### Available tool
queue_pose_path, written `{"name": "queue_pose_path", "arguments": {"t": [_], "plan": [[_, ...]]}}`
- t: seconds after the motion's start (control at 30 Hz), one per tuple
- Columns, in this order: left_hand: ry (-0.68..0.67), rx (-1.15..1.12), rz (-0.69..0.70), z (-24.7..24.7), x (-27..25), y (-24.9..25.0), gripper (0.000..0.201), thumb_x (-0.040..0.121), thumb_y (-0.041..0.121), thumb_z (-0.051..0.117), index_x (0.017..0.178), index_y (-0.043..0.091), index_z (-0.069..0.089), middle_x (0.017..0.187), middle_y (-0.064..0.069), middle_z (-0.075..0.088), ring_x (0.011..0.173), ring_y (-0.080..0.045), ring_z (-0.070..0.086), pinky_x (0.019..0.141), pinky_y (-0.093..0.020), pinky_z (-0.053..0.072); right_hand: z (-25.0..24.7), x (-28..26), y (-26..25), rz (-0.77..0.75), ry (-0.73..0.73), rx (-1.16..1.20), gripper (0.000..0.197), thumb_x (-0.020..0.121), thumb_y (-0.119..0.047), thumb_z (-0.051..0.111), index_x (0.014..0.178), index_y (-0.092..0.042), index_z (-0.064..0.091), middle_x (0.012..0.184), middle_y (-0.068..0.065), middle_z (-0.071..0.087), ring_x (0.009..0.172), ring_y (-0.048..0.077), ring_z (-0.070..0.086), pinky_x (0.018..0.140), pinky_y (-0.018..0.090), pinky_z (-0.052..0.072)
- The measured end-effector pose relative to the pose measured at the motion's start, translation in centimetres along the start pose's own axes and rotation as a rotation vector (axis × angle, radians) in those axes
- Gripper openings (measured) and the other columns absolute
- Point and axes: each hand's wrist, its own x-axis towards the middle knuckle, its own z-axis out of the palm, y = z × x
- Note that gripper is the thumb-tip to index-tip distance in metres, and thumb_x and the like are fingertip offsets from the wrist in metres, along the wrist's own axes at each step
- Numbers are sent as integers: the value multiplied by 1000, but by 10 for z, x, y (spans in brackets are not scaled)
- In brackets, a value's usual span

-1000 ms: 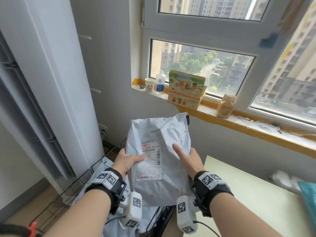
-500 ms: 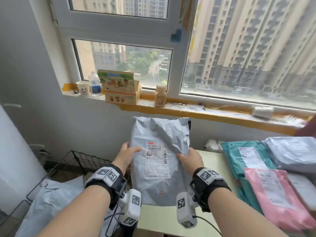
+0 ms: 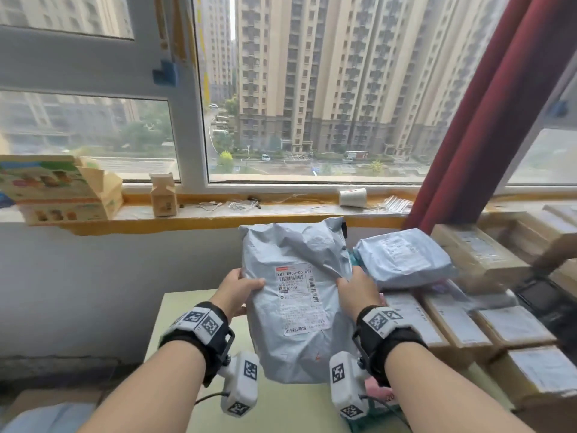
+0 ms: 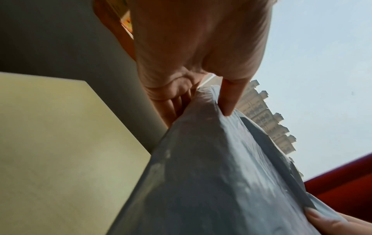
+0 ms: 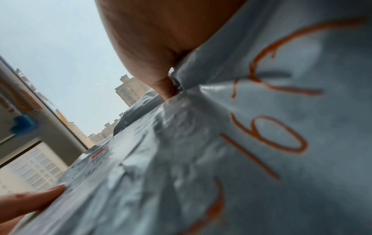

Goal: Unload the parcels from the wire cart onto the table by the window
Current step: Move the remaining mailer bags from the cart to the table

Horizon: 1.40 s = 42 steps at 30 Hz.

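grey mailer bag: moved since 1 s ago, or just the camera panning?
Yes. The grey mailer bag, gripped by the left hand and right hand, went from above the wire cart rightward to over the table, near the stacked parcels.

The parcel (image 3: 296, 301) is a grey plastic mailer, crinkled, with a soft sheen, and carries a matt white paper label (image 3: 298, 296). The table (image 3: 281, 407) top looks smooth and matt, pale green. Boxes (image 3: 512, 329) are brown cardboard under glossy clear tape. The curtain (image 3: 487, 114) is dull red cloth. The sill (image 3: 218, 214) has a yellow painted edge and a paper cup (image 3: 352, 197).
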Motion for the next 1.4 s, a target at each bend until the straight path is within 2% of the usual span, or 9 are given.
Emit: {"name": "queue_pose_path", "arguments": {"t": [0.13, 0.27, 0.43, 0.6, 0.77, 0.83, 1.1, 1.27, 1.4], "plan": [[-81, -13, -15, 71, 16, 10, 45, 89, 6, 62, 131, 8, 44, 117, -12, 60, 93, -24, 64, 65, -37, 56, -45, 26, 41, 63, 56, -32, 24, 98, -21, 43, 117, -8, 47, 121, 17, 58, 110, 34, 56, 79, 34, 38], [-137, -40, -48, 132, 28, 7, 52, 90, 2, 59, 137, 7, 38, 120, -15, 59, 91, -26, 64, 69, -39, 58, -77, 55, 77, 110, 113, -81, 28, 98, -24, 44, 122, -9, 48, 124, 18, 58, 113, 35, 55, 89, 37, 42], [-152, -75, -113, 177, 42, -5, 60, 88, 0, 60, 140, 6, 30, 127, -17, 54, 103, -31, 63, 76, -44, 58, -98, 84, 106, 123, 128, -158, 29, 98, -24, 44, 124, -10, 48, 124, 18, 58, 114, 36, 54, 87, 37, 42], [-100, -38, -154, 184, 51, -14, 53, 87, -2, 60, 133, 5, 37, 125, -16, 55, 94, -27, 64, 60, -36, 59, -90, 104, 122, 78, 67, -137, 26, 96, -23, 48, 116, -8, 50, 119, 18, 60, 110, 35, 57, 85, 35, 42], [-42, 32, -209, 175, 60, -22, 47, 81, -1, 64, 124, 5, 46, 118, -13, 61, 103, -29, 63, 80, -47, 57, -74, 108, 125, 88, 19, -96, 31, 94, -21, 51, 124, -14, 48, 120, 12, 61, 107, 31, 58, 78, 31, 39], [-29, 66, -216, 174, 62, -24, 46, 80, 1, 65, 122, 6, 48, 119, -12, 61, 105, -28, 62, 82, -45, 56, -70, 109, 127, 104, 6, -82, 34, 91, -20, 51, 125, -15, 46, 120, 12, 61, 105, 30, 58, 81, 32, 41], [-64, 234, -214, 178, 60, -32, 38, 85, 6, 61, 121, 5, 50, 125, -13, 55, 101, -24, 53, 68, -27, 43, -65, 110, 137, 117, 15, -77, 43, 85, -19, 52, 127, -17, 44, 121, 10, 59, 104, 30, 58, 84, 33, 45], [-90, 237, -178, 183, 60, -31, 40, 86, 0, 58, 125, 5, 49, 121, -12, 59, 106, -29, 59, 85, -40, 51, -63, 109, 141, 108, 42, -67, 40, 85, -17, 52, 124, -17, 46, 119, 10, 60, 100, 29, 58, 84, 34, 46], [-93, 192, -144, 182, 54, -24, 47, 86, 0, 62, 128, 8, 46, 118, -5, 56, 99, -22, 55, 70, -27, 46, -69, 108, 139, 76, 135, -25, 39, 84, -16, 54, 123, -17, 48, 118, 7, 59, 88, 22, 47, 76, 30, 39]]}}
